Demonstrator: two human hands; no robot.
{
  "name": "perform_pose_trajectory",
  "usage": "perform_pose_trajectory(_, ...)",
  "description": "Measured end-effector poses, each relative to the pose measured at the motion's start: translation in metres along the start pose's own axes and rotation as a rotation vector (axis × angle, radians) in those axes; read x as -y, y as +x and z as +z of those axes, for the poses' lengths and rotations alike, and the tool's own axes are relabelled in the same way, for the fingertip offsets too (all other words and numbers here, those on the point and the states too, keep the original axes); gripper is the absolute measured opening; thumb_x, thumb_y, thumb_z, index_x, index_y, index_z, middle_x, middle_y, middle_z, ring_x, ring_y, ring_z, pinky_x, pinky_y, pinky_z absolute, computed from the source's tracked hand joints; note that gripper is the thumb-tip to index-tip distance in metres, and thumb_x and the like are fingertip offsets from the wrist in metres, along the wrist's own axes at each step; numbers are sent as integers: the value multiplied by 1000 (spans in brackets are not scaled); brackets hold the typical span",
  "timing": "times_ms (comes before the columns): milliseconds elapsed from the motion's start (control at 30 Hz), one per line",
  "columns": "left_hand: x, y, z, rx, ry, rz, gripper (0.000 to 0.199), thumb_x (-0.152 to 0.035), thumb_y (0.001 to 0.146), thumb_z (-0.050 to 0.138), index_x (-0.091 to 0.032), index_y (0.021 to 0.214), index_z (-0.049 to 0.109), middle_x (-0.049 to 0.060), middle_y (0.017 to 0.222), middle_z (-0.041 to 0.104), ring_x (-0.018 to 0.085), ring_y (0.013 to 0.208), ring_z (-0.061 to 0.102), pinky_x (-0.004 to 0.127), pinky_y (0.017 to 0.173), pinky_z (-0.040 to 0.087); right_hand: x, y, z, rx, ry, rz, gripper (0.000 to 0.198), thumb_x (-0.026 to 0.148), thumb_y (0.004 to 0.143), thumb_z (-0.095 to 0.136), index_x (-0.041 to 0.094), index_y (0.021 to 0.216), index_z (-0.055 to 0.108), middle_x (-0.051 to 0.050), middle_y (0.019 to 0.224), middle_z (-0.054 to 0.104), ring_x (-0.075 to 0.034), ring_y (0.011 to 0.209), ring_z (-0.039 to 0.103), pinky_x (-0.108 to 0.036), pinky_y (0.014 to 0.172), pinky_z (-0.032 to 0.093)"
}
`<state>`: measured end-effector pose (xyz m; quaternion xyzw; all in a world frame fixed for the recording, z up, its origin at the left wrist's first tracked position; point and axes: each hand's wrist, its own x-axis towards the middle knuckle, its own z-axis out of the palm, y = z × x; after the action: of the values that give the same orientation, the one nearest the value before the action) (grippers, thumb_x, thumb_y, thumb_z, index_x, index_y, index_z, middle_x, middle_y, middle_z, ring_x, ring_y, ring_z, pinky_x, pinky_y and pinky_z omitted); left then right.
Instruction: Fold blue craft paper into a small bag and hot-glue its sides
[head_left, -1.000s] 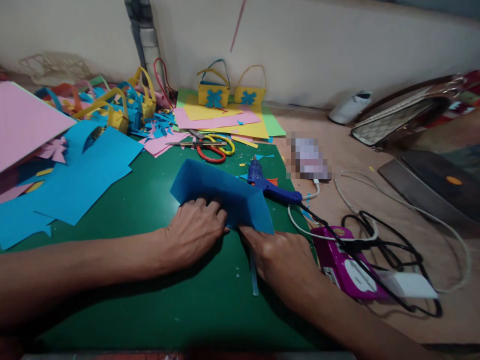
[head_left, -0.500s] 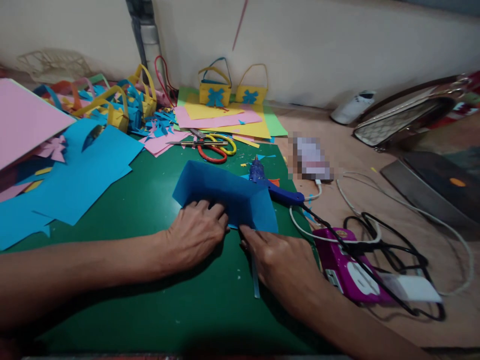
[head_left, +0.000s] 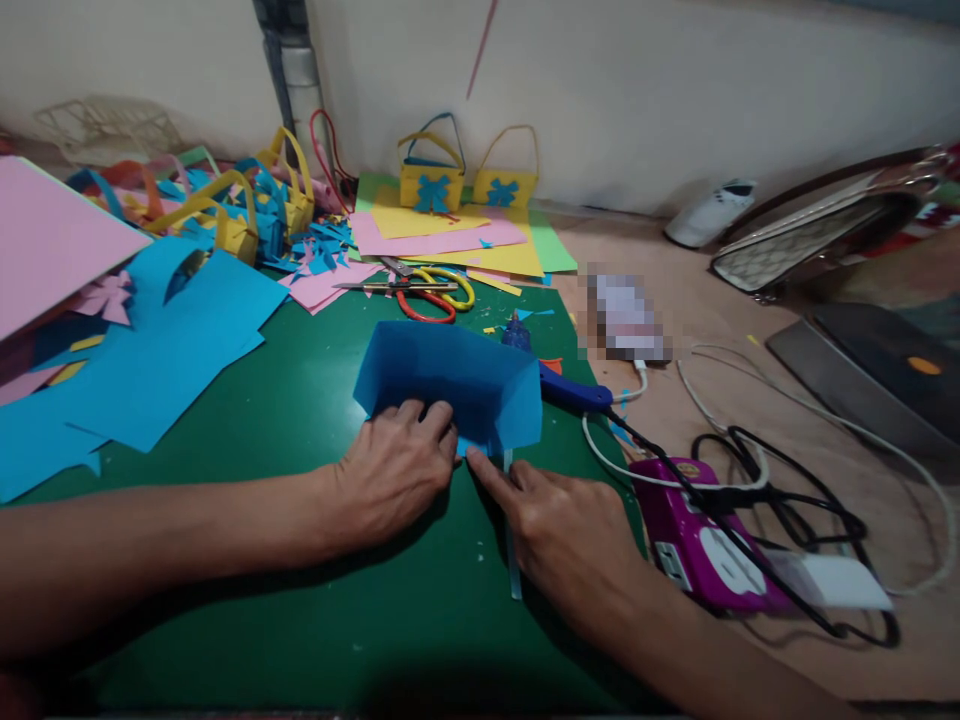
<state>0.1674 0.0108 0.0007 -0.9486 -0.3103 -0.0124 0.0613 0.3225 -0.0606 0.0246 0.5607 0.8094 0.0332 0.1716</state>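
Note:
A folded blue paper box (head_left: 450, 365) stands on the green tabletop, its open side facing me. My left hand (head_left: 401, 455) is closed on its front bottom edge, with the fingers bent over into the box. With the index finger stretched out, my right hand (head_left: 566, 525) touches the same edge just right of the left fingers; its other fingers are folded and partly hidden. Behind the box lies a blue glue gun (head_left: 574, 390), its body partly covered. A translucent glue stick (head_left: 514, 570) runs out beneath my right hand.
Scissors (head_left: 426, 305) and a thin pen-like cutter (head_left: 375, 287) lie beyond the box. Blue paper sheets (head_left: 180, 350) cover the left side. Small yellow paper bags (head_left: 431, 188) stand at the wall. A purple power strip (head_left: 705, 540) with tangled cords and a phone (head_left: 630, 315) lie right.
The box's right wall has swung upright and inward. My right index finger has slid slightly left along the front edge and straightened. My left hand stays nearly in place.

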Motion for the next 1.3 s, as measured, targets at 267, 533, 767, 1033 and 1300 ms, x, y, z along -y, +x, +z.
perform_pose_trajectory(267, -16, -41, 0, -44, 57, 75, 59, -54, 89, 43, -2, 115, 57, 25, 117, 57, 38, 106, 54, 44, 75, 50, 0, 2, -4, 80, 7, 4, 53, 9, 82, 48, 22, 133, 45, -8, 82, 69, -17, 64, 64, -25, 43, 27)
perform_pose_trajectory(533, -22, -65, 4, -35, -13, 84, 83, -71, 84, 27, -4, 132, 42, 31, 135, 40, 47, 123, 39, 55, 92, 39, 2, 5, -1, 33, -21, 16, 42, 20, 87, 52, 21, 129, 51, -6, 72, 71, -17, 53, 64, -24, 39, 23)
perform_pose_trajectory(767, -12, -70, 1, 9, -66, 54, 77, -69, 86, 25, -13, 138, 36, 23, 141, 36, 49, 121, 40, 59, 89, 40, 6, 4, 4, -137, -59, 17, 36, 40, 90, 49, 19, 117, 61, -4, 61, 68, -17, 46, 61, -26, 38, 18)
perform_pose_trajectory(1033, -1, -75, 1, 5, -44, 48, 81, -72, 83, 25, -14, 137, 38, 23, 133, 45, 43, 114, 46, 54, 86, 38, 7, 5, 1, -109, -54, 23, 28, 31, 91, 49, 18, 112, 62, -5, 66, 69, -17, 52, 64, -25, 40, 23)
perform_pose_trajectory(1300, -3, -56, -5, -68, -9, 45, 69, -59, 87, 42, -3, 126, 50, 17, 113, 58, 29, 99, 50, 41, 79, 40, 28, 15, -17, -29, -107, 13, 43, 11, 85, 51, 14, 128, 51, -9, 72, 69, -19, 57, 65, -24, 43, 37)
